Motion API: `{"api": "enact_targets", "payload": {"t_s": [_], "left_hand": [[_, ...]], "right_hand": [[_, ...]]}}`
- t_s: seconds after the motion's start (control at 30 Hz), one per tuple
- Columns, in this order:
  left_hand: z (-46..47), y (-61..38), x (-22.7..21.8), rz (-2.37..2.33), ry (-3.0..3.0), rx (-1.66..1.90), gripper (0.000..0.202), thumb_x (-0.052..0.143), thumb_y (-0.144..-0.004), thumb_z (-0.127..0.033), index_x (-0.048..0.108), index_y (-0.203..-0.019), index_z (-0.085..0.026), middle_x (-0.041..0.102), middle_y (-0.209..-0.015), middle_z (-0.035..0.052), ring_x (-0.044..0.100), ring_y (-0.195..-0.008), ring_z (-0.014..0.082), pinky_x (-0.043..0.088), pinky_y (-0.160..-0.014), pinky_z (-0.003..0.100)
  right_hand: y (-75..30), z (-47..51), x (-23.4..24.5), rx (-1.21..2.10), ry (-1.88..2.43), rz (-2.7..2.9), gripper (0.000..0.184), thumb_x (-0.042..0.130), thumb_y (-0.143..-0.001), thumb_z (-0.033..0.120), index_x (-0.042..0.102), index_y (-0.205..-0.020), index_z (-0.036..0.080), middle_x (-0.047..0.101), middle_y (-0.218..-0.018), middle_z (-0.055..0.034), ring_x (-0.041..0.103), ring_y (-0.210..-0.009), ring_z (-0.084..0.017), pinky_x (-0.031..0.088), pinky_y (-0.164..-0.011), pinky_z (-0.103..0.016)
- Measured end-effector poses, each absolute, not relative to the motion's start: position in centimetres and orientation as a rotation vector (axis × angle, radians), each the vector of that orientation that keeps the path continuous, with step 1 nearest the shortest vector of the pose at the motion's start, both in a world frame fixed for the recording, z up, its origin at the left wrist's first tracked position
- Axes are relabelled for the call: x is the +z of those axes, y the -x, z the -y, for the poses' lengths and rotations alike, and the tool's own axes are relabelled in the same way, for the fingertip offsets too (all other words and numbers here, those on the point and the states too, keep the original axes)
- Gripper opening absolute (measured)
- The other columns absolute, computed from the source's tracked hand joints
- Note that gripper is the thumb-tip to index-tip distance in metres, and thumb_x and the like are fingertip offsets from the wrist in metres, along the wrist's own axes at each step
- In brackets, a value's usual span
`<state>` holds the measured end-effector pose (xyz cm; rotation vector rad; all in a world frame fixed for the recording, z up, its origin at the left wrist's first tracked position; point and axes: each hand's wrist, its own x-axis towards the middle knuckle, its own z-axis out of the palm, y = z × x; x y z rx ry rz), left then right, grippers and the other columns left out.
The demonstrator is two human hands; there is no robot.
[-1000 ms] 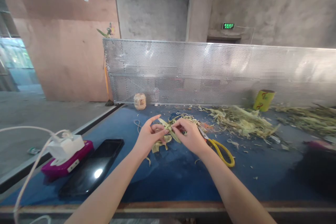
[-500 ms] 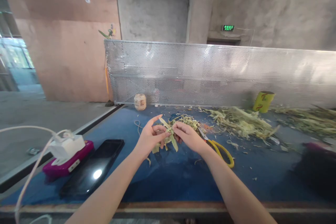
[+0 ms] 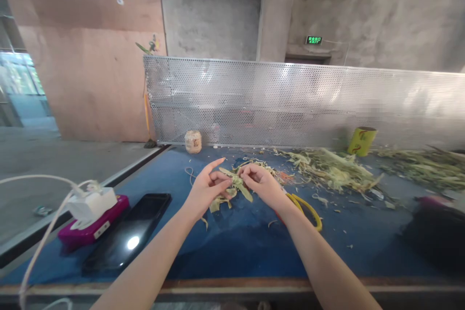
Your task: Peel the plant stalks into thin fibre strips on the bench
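Observation:
Over the blue table top [image 3: 236, 247] my two hands meet around a small bundle of pale green leaf strips [image 3: 235, 187]. My left hand [image 3: 206, 191] pinches the strips with thumb and middle fingers while its forefinger points out. My right hand [image 3: 262, 184] is curled, fingertips pinching the same strips from the right. Loose ends hang below my left hand.
Yellow-handled scissors [image 3: 307, 207] lie just right of my right wrist. A heap of dried leaves [image 3: 330, 167] spreads at the back right beside a yellow cup [image 3: 361, 141]. A black phone [image 3: 127, 237], a purple box with a white charger [image 3: 90, 213] and a twine ball [image 3: 193, 141] are at the left.
My right hand has shifted slightly left and curled tighter onto the strips, bringing both hands closer together. The leaf strip now lies flatter between them.

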<state>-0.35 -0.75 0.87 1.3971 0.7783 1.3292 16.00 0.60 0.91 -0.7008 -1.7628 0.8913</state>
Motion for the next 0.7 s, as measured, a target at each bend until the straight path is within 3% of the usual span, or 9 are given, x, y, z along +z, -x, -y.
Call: {"api": "enact_targets", "payload": {"t_s": [0.13, 0.27, 0.53, 0.7], "left_hand": [[0.53, 0.58, 0.53, -0.835, -1.625, 1.301, 0.061, 0.063, -0.066, -0.021, 0.039, -0.122, -0.015, 0.06, -0.073, 0.0005, 0.053, -0.061, 0.0097, 0.043, -0.056, 0.022], [0.3, 0.64, 0.15, -0.908, -1.763, 1.256, 0.061, 0.06, -0.068, -0.021, 0.036, -0.124, -0.018, 0.058, -0.072, 0.0, 0.049, -0.052, 0.0085, 0.039, -0.049, 0.022], [0.13, 0.72, 0.5, -0.957, -1.778, 1.275, 0.057, 0.058, -0.07, -0.024, 0.035, -0.122, -0.018, 0.052, -0.067, -0.0036, 0.046, -0.049, 0.0078, 0.04, -0.049, 0.023], [0.39, 0.57, 0.9, -0.943, -1.671, 1.358, 0.056, 0.06, -0.069, -0.025, 0.037, -0.119, -0.016, 0.053, -0.067, -0.0034, 0.046, -0.046, 0.0067, 0.04, -0.05, 0.024]], "right_hand": [[-16.18, -0.55, 0.77, 0.983, 0.776, 1.868, 0.017, 0.048, -0.076, 0.026, 0.042, -0.063, 0.017, 0.044, -0.061, 0.0044, 0.04, -0.05, -0.006, 0.035, -0.05, -0.019], [-16.25, -0.88, 0.31, 1.01, 0.841, 1.914, 0.021, 0.052, -0.073, 0.027, 0.041, -0.059, 0.017, 0.039, -0.051, 0.0066, 0.039, -0.045, -0.006, 0.031, -0.046, -0.019], [-15.95, -1.46, 0.25, 1.013, 0.749, 1.674, 0.023, 0.053, -0.071, 0.028, 0.036, -0.059, 0.018, 0.043, -0.058, 0.0069, 0.05, -0.042, -0.006, 0.04, -0.044, -0.021], [-15.9, -1.45, 0.34, 0.963, 0.726, 1.608, 0.025, 0.054, -0.072, 0.03, 0.036, -0.059, 0.018, 0.052, -0.075, 0.0025, 0.052, -0.043, -0.005, 0.043, -0.046, -0.022]]}}
